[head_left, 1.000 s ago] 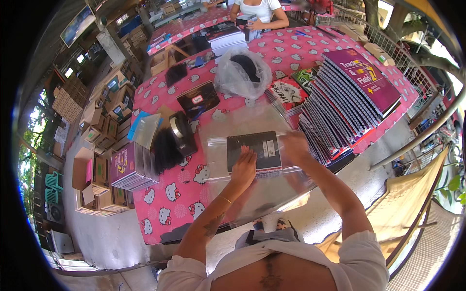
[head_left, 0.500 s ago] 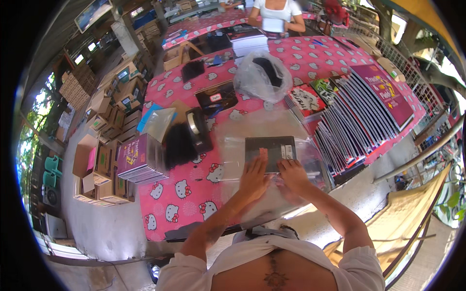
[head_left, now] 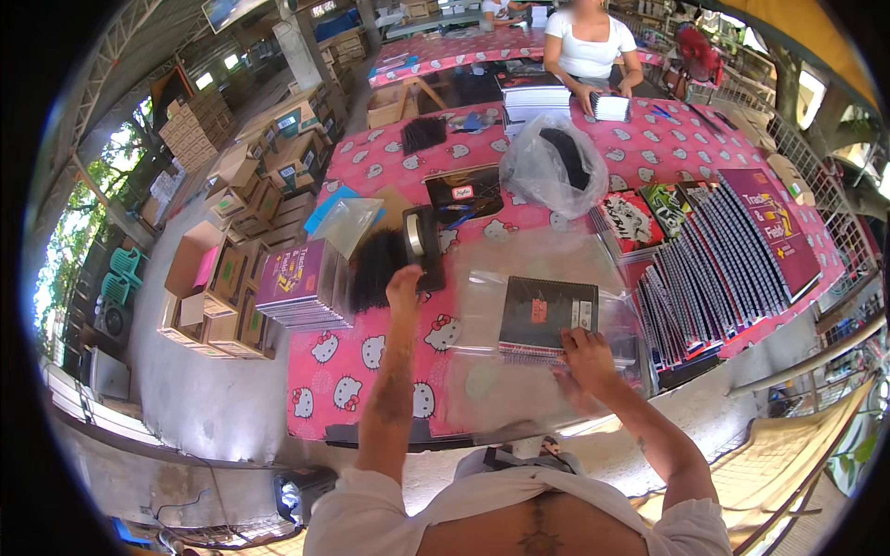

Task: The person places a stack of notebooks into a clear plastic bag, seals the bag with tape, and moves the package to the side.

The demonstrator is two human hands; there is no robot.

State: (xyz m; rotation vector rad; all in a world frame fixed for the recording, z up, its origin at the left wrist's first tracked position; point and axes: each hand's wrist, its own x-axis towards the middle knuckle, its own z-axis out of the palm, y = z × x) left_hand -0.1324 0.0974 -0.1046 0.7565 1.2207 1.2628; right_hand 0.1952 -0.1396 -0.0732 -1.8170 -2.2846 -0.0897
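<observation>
A black spiral notebook (head_left: 549, 314) lies on a clear plastic sleeve (head_left: 477, 338) at the near middle of the table, an orange-red label on its face. My right hand (head_left: 591, 360) rests with fingers spread on the notebook's lower right edge. To the left, my left hand (head_left: 402, 287) is at the near end of a black tape dispenser (head_left: 424, 264) with a roll in it. Its fingers are drawn together; whatever they pinch is too small to make out. A bundle of black bristle-like strands (head_left: 378, 269) lies right beside the dispenser.
Purple notebooks stand stacked (head_left: 301, 287) at left; a fanned row of spiral notebooks (head_left: 714, 264) covers the right. A plastic bag (head_left: 553, 167) with black contents sits farther back. Across the table, a person (head_left: 591, 56) handles a small white-paged stack (head_left: 611, 107). Open cartons (head_left: 211, 292) stand left.
My left hand has left the notebook and gone left to the tape dispenser. My right hand stays at the notebook's near edge. The view has shifted.
</observation>
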